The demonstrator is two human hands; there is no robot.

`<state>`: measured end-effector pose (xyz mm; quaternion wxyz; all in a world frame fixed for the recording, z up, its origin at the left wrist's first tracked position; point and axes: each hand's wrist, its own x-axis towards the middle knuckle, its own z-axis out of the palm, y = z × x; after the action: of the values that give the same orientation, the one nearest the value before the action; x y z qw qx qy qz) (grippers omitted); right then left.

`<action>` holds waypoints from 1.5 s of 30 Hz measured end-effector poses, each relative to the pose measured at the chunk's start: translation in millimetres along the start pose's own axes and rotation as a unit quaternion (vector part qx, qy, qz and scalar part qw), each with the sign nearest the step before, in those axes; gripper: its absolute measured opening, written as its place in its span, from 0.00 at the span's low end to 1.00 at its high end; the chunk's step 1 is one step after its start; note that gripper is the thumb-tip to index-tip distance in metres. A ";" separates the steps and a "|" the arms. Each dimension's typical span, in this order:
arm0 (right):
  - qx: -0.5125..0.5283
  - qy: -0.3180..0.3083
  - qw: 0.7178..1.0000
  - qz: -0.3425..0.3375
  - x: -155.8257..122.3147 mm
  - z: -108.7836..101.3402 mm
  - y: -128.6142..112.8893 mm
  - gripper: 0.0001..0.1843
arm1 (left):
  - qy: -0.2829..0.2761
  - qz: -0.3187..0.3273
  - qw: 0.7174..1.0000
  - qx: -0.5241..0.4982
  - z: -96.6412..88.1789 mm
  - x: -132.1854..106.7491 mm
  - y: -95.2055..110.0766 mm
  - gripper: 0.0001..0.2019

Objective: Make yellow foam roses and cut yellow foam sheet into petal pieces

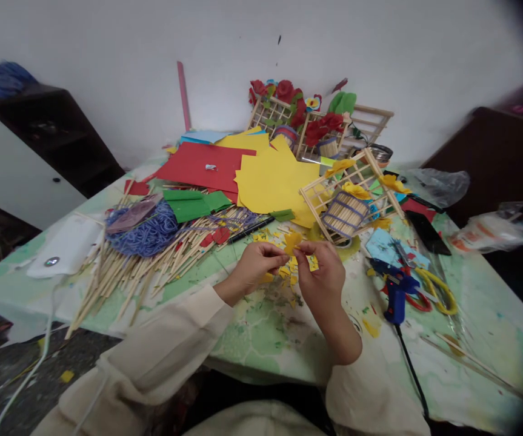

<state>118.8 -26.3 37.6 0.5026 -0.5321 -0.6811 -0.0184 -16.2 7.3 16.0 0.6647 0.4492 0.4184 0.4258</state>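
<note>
Between both hands, a yellow paper scrap (pixel 292 242) sits pinched; left hand (pixel 256 266) and right hand (pixel 320 275) fingertips closed on its edges; seemingly light, flimsy, tearable.

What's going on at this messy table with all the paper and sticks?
A person in cream sleeves pinches a small yellow paper piece between the left hand and the right hand, just above the table. Yellow scraps lie under the hands. A pile of wooden sticks lies to the left, and a blue glue gun and yellow-handled scissors to the right. Behind is a stick frame with yellow flowers.
</note>
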 end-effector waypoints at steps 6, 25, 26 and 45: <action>-0.057 0.010 0.998 -0.018 -0.8 6.9 0.2 0.05 | -0.001 0.009 1.000 0.012 -0.1 0.7 -0.2 0.12; -0.043 0.025 0.999 -0.008 -3.5 6.8 7.1 0.04 | -0.010 -0.003 1.000 -0.014 0.0 -0.5 -1.4 0.13; -0.036 0.025 0.999 -0.003 -3.7 7.3 7.4 0.04 | -0.012 -0.004 1.000 -0.013 -0.1 -0.6 -1.3 0.12; -0.043 0.035 0.998 -0.012 -4.7 8.0 11.4 0.03 | -0.025 -0.016 0.999 -0.016 2.0 -2.0 -1.0 0.12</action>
<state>121.5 -20.2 24.5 0.5028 -0.5437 -0.6680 -0.0727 -14.7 4.7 16.0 0.6891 0.4421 0.4016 0.4102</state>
